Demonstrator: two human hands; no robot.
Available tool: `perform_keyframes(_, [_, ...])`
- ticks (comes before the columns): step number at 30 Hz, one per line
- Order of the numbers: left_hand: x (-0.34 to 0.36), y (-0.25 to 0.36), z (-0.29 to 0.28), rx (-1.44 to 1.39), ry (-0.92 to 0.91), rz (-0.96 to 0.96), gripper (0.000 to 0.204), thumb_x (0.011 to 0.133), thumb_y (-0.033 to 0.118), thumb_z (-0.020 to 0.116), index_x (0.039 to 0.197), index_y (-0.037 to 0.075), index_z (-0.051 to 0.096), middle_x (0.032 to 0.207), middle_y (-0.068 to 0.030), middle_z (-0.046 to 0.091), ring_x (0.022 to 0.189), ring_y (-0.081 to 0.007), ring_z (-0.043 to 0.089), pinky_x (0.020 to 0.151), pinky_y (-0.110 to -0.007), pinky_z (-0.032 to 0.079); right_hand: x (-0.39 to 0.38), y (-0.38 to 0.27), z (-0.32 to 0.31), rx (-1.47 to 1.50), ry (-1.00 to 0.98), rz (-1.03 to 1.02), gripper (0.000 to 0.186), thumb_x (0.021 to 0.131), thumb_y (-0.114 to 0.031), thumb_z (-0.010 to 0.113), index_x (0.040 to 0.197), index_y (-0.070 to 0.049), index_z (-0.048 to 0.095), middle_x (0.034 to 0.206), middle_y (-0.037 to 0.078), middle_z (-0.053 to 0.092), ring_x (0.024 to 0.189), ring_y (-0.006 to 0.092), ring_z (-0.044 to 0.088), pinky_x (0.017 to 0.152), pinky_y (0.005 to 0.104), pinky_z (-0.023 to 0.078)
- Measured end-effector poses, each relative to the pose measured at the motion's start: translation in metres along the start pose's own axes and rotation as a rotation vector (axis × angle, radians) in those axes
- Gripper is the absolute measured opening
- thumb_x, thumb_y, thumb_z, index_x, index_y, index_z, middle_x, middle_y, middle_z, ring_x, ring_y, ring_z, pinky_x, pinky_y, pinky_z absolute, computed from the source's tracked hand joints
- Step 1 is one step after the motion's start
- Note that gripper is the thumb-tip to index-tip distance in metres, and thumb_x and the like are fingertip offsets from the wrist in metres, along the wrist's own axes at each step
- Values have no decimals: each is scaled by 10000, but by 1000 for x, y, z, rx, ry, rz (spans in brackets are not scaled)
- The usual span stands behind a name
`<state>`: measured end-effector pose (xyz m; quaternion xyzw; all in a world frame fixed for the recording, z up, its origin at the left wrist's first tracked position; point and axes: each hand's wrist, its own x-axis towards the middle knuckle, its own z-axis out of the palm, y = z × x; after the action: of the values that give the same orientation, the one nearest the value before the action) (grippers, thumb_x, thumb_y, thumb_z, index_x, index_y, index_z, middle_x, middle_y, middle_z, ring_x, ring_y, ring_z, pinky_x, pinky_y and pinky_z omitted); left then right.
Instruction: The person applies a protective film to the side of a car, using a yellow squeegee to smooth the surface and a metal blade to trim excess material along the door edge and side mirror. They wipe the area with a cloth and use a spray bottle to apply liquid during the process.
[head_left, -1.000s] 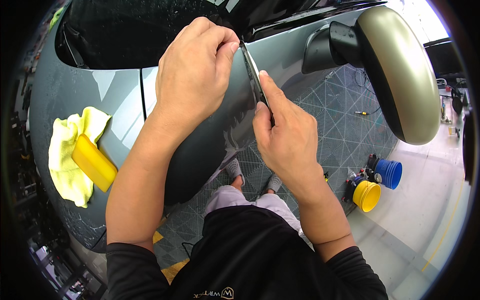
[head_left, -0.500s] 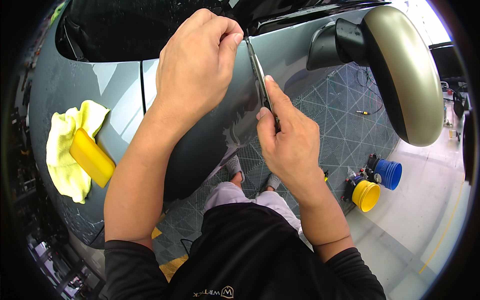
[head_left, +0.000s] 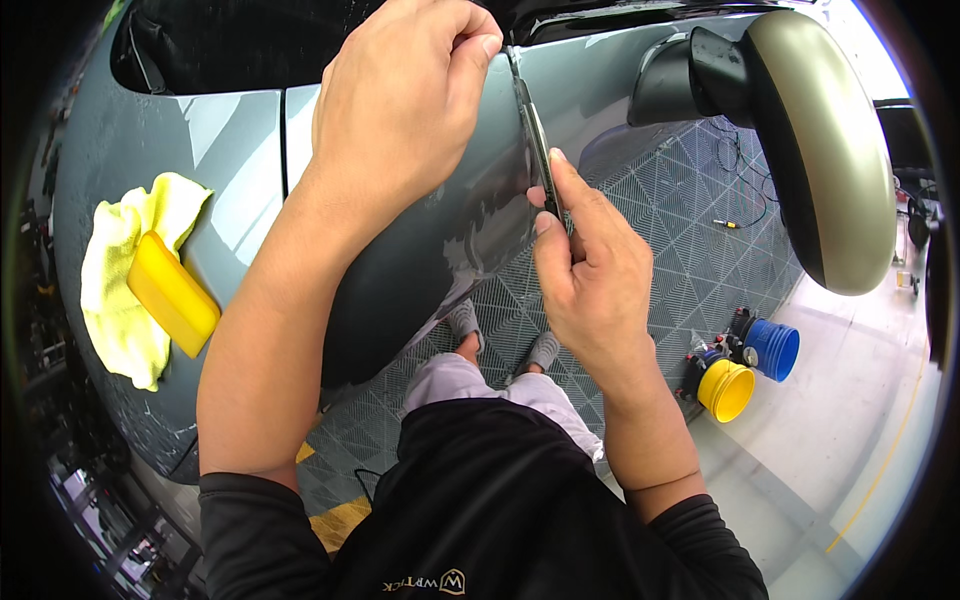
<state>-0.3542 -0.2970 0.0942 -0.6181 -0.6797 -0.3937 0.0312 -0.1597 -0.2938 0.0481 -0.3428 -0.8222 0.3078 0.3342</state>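
My left hand (head_left: 400,100) is closed in a pinch over the edge of a grey car panel (head_left: 420,250), close to a dark seam. What its fingertips hold, if anything, is hidden or too thin to make out. My right hand (head_left: 600,255) grips a slim knife (head_left: 540,140), dark with a silver side, tip pointing away from me. The knife lies along the seam, below my left fingertips. Glossy, wrinkled clear film (head_left: 475,245) shows along the lower edge of the panel.
A yellow-green cloth (head_left: 125,290) and a yellow block-shaped applicator (head_left: 172,293) lie on the panel at left. A gold and black side mirror (head_left: 830,150) juts out at right. A yellow bucket (head_left: 727,390) and a blue bucket (head_left: 772,350) stand on the floor.
The knife and my right hand have shifted slightly right and down in view. My left hand keeps its pinch, a little higher in view. The cloth and applicator appear slightly higher and further left.
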Motion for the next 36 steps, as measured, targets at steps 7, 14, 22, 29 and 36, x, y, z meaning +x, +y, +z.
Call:
perform_keyframes(7, [4,-6,3,-77,90,30,68,859,62,648,846,-3,659,800,-176,603,752,-353,619,678,-404,484,-8,5,0,11,5,-45,487,805,82,623,1290,47,585,947,151,698,753,268,687,644,338,552])
perform_keyframes(14, [5,-8,6,-66,102,51,77,857,61,640,837,-11,655,795,-175,606,757,-358,619,682,-408,484,-18,10,1,26,13,-36,505,800,88,621,1302,49,578,932,152,698,716,253,678,626,322,545])
perform_keyframes(22, [3,-10,7,-51,109,67,81,856,64,639,838,-13,655,784,-177,608,762,-353,623,692,-406,486,-29,17,3,62,23,-24,504,811,84,618,1313,49,580,879,161,704,694,249,690,633,310,551])
perform_keyframes(29, [1,-8,7,-58,106,21,87,861,70,641,844,-13,659,793,-174,615,762,-340,628,694,-395,486,-34,18,5,98,21,38,501,814,69,629,1312,20,597,924,170,721,735,257,713,660,323,564])
perform_keyframes(36, [5,-10,8,-20,117,76,106,860,90,652,860,-15,665,796,-169,624,772,-328,638,700,-384,489,-36,26,5,62,-20,-5,499,887,76,588,1378,1,547,1042,126,740,689,99,647,622,232,509])
